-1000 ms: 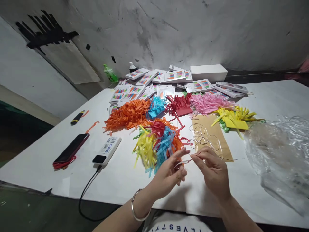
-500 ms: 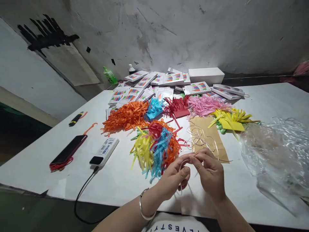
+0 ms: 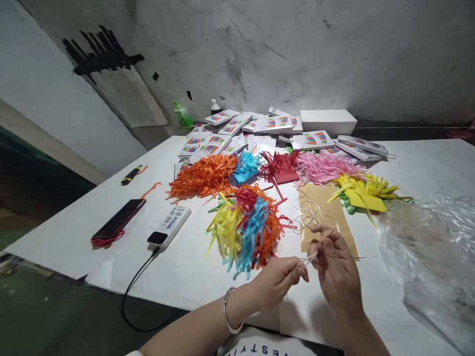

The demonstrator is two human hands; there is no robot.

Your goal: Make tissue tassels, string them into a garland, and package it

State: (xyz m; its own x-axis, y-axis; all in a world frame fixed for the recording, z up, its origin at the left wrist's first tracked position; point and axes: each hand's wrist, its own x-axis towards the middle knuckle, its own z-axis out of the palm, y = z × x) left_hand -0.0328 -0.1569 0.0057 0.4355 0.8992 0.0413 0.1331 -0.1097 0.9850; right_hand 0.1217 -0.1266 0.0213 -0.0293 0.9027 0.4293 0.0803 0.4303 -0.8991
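Observation:
My left hand [image 3: 280,279], with a bangle at its wrist, is closed on one part of a thin pale string [image 3: 309,258]. Across a small gap, my right hand [image 3: 339,269] pinches the same string between thumb and fingers. Beyond the right hand, loose loops of thin string [image 3: 305,213] lie partly over a brown paper sheet [image 3: 343,232]. Left of my hands lies a bunch of yellow, blue, red and orange tissue paper tassels [image 3: 247,230]. Behind it are fringed bundles: orange [image 3: 204,175], blue [image 3: 247,166], red [image 3: 285,168], pink [image 3: 326,166] and yellow [image 3: 367,195].
White boxes with tassel pictures [image 3: 274,123] are heaped near the wall beside a plain white box [image 3: 328,121]. A phone [image 3: 118,220] and a white cabled device [image 3: 169,225] lie to the left. Clear plastic bags [image 3: 426,247] cover the right side.
My hands have drawn slightly apart, with the string stretched between them; they were touching before. My left hand has closed more. The whole view has shifted a little.

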